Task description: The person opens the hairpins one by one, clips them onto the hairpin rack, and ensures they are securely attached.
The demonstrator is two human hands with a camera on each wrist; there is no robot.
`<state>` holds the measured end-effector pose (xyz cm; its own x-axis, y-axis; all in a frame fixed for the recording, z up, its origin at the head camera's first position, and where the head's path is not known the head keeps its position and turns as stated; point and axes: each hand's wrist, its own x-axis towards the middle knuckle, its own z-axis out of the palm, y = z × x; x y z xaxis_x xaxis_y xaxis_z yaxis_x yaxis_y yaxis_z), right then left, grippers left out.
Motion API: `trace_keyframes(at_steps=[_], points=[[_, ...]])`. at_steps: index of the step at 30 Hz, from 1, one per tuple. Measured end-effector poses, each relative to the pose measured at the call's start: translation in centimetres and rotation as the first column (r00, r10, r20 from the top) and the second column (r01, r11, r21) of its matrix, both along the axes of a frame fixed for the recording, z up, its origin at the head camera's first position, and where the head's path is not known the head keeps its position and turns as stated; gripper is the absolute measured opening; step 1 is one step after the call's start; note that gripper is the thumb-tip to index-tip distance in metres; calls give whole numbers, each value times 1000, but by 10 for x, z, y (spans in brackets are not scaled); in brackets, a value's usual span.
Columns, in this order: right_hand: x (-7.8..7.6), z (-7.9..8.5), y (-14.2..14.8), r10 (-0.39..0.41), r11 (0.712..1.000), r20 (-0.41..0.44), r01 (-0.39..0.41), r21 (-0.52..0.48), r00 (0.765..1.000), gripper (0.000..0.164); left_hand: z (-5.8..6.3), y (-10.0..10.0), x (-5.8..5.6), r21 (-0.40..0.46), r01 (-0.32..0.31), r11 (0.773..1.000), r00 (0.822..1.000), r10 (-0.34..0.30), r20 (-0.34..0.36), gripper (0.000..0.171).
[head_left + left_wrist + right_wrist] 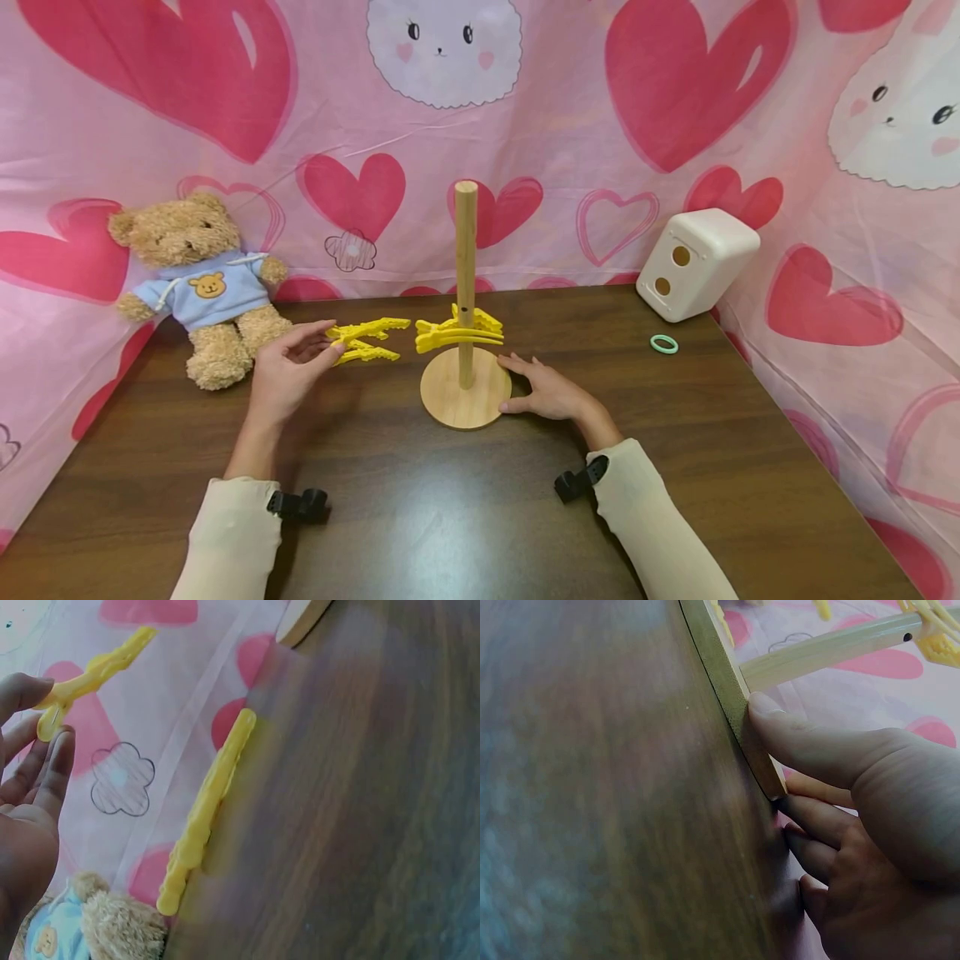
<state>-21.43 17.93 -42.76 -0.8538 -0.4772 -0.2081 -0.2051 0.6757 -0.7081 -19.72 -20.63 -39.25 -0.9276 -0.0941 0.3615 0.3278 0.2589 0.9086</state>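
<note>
Between its thumb and fingertips, my left hand pinches a yellow hair clip by its rear end, raised above the tabletop. Below it another yellow hair clip lies on the table. The wooden stand has an upright post on a round base, left of my right hand. That hand holds the base's right edge, thumb on the upper rim and fingers against the side, as the right wrist view shows. Yellow hair clips sit crosswise on the post, partway up, their tips pointing right.
A teddy bear in a blue top sits at the back left, near my left hand. At the back right a white box with two round holes leans by the curtain. A green ring lies before it on the brown table.
</note>
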Motion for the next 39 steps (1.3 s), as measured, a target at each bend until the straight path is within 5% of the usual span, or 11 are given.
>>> trace_keyframes(at_steps=[8,23,33,39], points=[[0,0,0,0,1000,3,0,-3,1000,82,8,9,0,99,19,995,999,-14,-51,35],[-1,-1,0,9,1000,-7,-9,-9,1000,82,34,23,5,97,1,995,979,19,-204,26],[0,-2,0,15,1000,-7,-15,-12,1000,82,40,39,6,26,70,997,929,-55,-367,28],[0,0,1,9,1000,-5,-9,-8,1000,81,47,48,8,-25,69,997,921,-73,-383,28]])
